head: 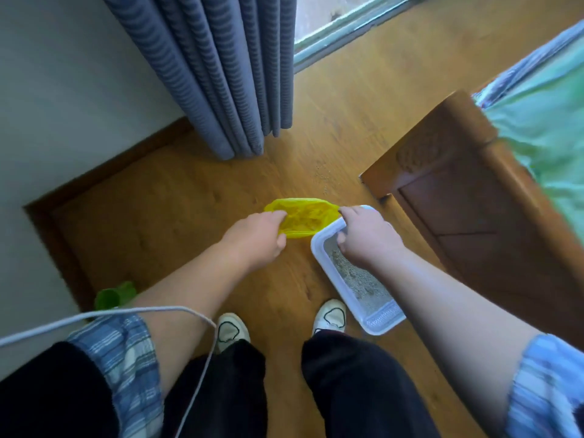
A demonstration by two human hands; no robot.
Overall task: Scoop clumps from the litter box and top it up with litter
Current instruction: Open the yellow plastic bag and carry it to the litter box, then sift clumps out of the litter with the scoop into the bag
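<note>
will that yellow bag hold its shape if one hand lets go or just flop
Probably flop: the yellow plastic bag looks thin, translucent and crinkled, and its mouth seems open only because the left hand and right hand pinch its edges apart. It is likely very light, so it may collapse rather than stand alone.

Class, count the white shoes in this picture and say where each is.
2. The left shoe stands on the wooden floor; the right shoe stands beside the litter box's near end.

The wooden floor [177, 222] is carrying a white litter box [382, 322] at four o'clock, just beside two white shoes [230, 330] standing at six. Loose litter grains [322, 175] are lying at one o'clock, a green container [110, 298] is sitting at eight, and a bed frame [442, 184] is standing at three.
</note>
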